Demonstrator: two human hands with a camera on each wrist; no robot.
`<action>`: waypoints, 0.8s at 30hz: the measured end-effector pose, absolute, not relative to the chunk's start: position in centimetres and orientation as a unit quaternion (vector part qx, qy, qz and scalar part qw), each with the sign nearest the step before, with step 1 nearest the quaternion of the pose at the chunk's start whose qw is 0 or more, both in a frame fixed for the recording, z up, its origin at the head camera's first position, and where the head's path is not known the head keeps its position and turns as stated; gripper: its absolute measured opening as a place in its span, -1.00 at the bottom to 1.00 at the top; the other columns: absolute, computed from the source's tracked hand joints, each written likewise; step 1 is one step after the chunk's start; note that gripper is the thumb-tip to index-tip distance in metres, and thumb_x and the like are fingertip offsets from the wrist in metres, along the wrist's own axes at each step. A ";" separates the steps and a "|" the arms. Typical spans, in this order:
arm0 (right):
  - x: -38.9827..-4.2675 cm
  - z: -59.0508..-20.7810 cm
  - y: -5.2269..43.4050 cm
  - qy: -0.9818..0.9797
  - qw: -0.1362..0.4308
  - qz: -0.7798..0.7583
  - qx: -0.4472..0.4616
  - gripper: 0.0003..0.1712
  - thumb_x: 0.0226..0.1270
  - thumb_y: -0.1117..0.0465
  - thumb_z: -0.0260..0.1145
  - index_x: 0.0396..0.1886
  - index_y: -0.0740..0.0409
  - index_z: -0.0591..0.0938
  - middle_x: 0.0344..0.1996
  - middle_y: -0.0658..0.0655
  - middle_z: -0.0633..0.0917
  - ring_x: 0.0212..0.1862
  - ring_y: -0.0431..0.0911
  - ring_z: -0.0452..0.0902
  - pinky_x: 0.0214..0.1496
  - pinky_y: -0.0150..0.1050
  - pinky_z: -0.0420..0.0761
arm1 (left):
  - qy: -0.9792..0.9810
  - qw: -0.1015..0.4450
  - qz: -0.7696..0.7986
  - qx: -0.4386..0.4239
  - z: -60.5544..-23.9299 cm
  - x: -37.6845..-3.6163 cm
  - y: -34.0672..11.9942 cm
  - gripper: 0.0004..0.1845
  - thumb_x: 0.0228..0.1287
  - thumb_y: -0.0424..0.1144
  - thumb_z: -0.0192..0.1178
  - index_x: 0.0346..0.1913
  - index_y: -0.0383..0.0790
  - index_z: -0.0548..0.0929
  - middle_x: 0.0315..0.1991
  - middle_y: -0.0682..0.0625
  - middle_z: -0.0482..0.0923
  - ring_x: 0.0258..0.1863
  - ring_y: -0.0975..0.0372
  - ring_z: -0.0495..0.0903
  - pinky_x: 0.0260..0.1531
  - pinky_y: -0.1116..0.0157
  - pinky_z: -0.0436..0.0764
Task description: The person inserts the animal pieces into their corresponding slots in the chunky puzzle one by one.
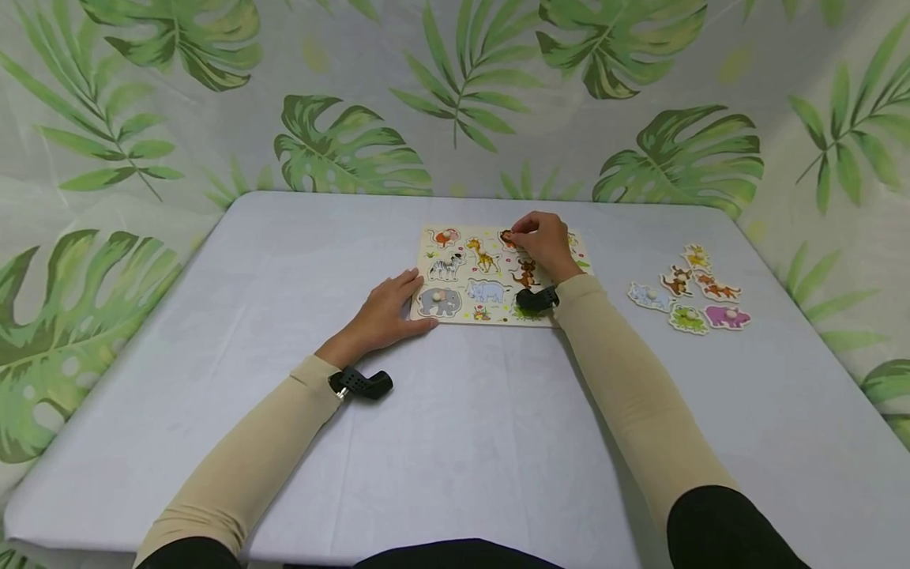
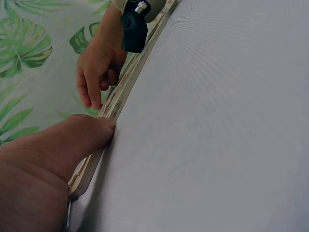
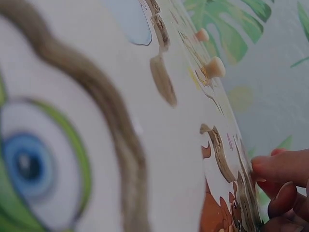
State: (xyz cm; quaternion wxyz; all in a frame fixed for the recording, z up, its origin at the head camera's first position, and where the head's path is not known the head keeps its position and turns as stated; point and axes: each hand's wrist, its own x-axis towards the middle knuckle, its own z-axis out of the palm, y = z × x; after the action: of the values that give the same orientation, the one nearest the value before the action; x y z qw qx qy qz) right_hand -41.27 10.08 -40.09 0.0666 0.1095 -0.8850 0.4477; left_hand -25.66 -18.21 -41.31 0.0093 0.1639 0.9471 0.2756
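Observation:
A wooden animal puzzle board [image 1: 465, 316] lies on the table. My left hand [image 1: 384, 312] rests at its left corner, fingers along the side and thumb [image 2: 91, 130] against the near edge. At the board's far side my right hand [image 1: 546, 241] pinches a brown-maned lion piece [image 1: 506, 238] between thumb and fingertips; the knob is hidden behind them. Beside it, in the right wrist view, knobs [image 3: 215, 67] stand up from the board. An elephant piece [image 1: 439, 302], a zebra [image 1: 445, 267] and a giraffe [image 1: 483, 255] show on the board. My right wrist hides its near right part.
Several loose knobbed pieces lie right of the board, among them a purple hippo [image 1: 727, 317], a green frog-like piece [image 1: 688, 319], a blue one [image 1: 650, 296] and an orange tiger-like one [image 1: 718, 288]. A leaf-print cloth [image 1: 490, 166] hangs behind the white-covered table [image 1: 455, 442].

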 end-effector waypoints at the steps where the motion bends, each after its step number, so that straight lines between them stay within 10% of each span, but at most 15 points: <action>1: -41.3 -40.0 10.1 -0.884 0.066 0.449 0.110 -0.84 0.24 0.21 0.40 -0.23 0.19 0.68 -0.23 0.18 0.68 -0.18 0.04 0.53 -0.12 -0.05 0.54 | 0.947 0.010 0.275 0.164 -41.2 -25.6 -18.2 -0.08 0.18 0.12 0.28 0.46 -0.31 0.19 0.51 -0.14 0.02 0.49 0.00 -0.04 0.45 0.02 -0.07; 24: -41.5 -39.5 10.0 -0.890 0.041 0.445 0.092 -0.81 0.24 0.20 0.40 -0.19 0.18 0.69 -0.16 0.17 0.69 -0.10 0.02 0.52 0.01 -0.07 0.52 | 0.948 0.009 0.274 0.161 -40.9 -25.7 -18.1 -0.09 0.18 0.12 0.29 0.46 -0.31 0.20 0.51 -0.14 0.03 0.50 0.01 -0.04 0.45 0.03 -0.07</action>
State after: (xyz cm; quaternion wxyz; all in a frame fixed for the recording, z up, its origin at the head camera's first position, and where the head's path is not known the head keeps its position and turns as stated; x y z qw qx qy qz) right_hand -41.49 10.00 -39.54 0.0406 0.0923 -0.8900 0.4446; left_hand -25.70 -18.13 -40.93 0.0093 0.1610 0.9482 0.2738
